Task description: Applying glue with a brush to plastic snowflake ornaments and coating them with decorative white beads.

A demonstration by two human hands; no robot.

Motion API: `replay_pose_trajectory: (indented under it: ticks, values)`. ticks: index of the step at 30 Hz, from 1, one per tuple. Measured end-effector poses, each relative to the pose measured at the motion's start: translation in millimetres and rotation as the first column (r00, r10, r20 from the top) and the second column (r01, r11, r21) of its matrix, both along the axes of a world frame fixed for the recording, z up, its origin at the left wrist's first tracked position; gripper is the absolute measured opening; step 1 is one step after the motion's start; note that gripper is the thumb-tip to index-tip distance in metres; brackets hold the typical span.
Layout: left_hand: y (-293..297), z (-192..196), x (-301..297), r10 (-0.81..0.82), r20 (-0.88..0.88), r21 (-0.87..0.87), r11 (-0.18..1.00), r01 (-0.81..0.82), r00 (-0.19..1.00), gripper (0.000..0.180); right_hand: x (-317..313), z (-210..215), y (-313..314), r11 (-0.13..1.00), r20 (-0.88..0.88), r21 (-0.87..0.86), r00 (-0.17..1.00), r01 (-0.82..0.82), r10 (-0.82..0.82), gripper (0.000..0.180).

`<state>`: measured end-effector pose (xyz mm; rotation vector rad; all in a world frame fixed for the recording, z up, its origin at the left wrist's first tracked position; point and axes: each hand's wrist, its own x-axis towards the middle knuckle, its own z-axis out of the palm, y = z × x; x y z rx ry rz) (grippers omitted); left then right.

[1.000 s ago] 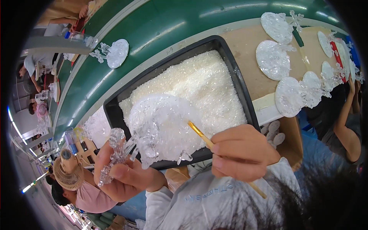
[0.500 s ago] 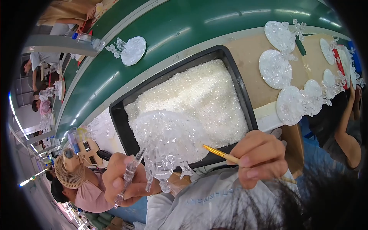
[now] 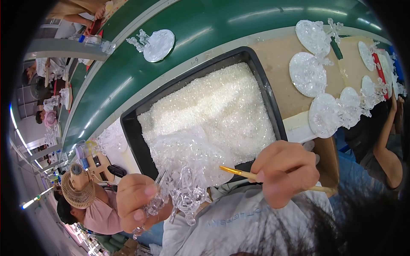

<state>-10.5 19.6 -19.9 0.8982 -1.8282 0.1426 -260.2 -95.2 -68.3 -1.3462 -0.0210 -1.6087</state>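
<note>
My left hand (image 3: 139, 202) is closed on a clear plastic figurine (image 3: 190, 187) that has a round, glittery white base (image 3: 188, 147). The base tilts over the near part of a black tray (image 3: 270, 85) filled with sparkling white granules (image 3: 213, 100). My right hand (image 3: 288, 173) pinches a thin paintbrush (image 3: 247, 174) with a wooden handle and a yellow ferrule. Its tip is at the right side of the base; whether it touches cannot be told.
Similar figurines on round bases (image 3: 308, 74) stand on the brown board at right. Another figurine (image 3: 158, 45) lies on the green conveyor belt (image 3: 205, 38). A fan (image 3: 77, 185) and a person in pink (image 3: 100, 211) are at left; another person's arm (image 3: 386, 149) shows at far right.
The held figurine has turned and tilted in my left hand. The brush has shifted slightly left. On the belt, the figurine has moved right and away.
</note>
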Motion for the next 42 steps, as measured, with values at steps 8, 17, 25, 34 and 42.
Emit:
replay_pose_trajectory:
  ticks: [8, 17, 25, 34, 42]
  values:
    - [-20.3, 25.6, -0.9, -0.095, 0.1, 0.043, 0.995, 0.092, 0.99, 0.041, 2.5, 3.1, -4.1, 0.995, -0.077, -0.056, 0.994, -0.088, 0.083, 0.017]
    - [-16.5, 27.6, 13.9, -0.279, 0.181, 0.278, 0.934, 0.223, 0.943, 0.025, 4.0, -1.1, -1.4, 1.0, 0.175, -0.026, 0.984, 0.016, -0.011, 0.02]
    - [-27.1, 49.2, -4.1, -0.331, 0.169, 0.445, 0.866, 0.228, 0.928, 0.018, 6.6, 12.7, -10.4, 0.993, -0.156, -0.039, 0.982, -0.11, 0.102, 0.023]
    - [-27.1, 42.4, -12.7, -0.31, 0.147, 0.382, 0.894, 0.235, 0.939, 0.016, 7.8, 16.3, -8.2, 0.996, -0.236, -0.061, 0.97, -0.069, 0.053, 0.023]
    - [-31.2, 35.6, -21.5, -0.327, 0.102, 0.329, 0.903, 0.278, 0.94, 0.015, 5.7, 13.1, -9.1, 0.994, -0.234, -0.079, 0.971, -0.073, 0.052, 0.025]
